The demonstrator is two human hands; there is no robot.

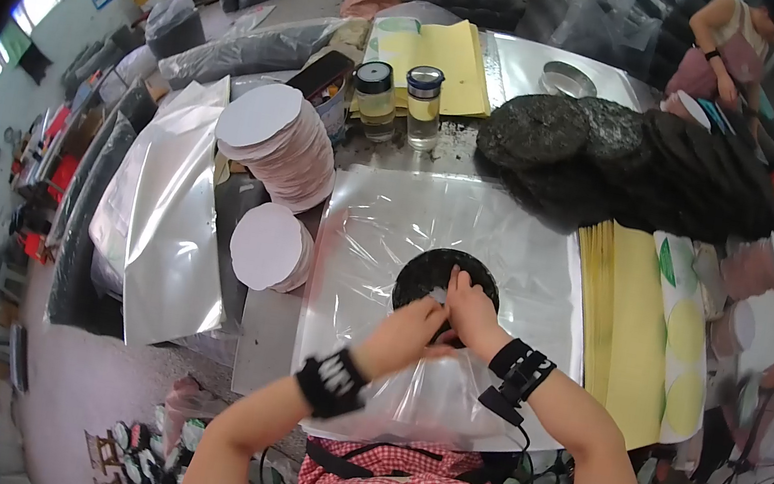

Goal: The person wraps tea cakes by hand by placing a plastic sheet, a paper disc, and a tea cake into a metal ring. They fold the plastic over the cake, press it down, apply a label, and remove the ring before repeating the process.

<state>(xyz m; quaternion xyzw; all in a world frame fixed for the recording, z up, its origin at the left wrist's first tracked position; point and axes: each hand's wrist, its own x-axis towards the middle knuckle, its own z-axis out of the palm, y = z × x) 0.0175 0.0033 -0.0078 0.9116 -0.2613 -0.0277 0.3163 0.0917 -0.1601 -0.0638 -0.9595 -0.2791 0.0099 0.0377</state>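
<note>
A black, rough-surfaced round disc (415,269), like pressed dried seaweed, lies on a stack of clear plastic film sheets (371,214) in front of me. Over the disc, my left hand (406,333) is closed, its fingertips pinching gathered film near the disc's middle. My right hand (474,311) meets it there, fingers bent together over the disc and closed on the film too. Creases in the film run outward from the hands. The fingertips partly hide each other and the disc's near edge.
Stacks of white paper rounds (270,246) stand left. Behind are two lidded jars (422,111) and a heap of similar black discs (546,135). Yellow printed sheets (633,322) lie right. A cable (524,466) hangs from my right wristband. Another person (726,53) works at back right.
</note>
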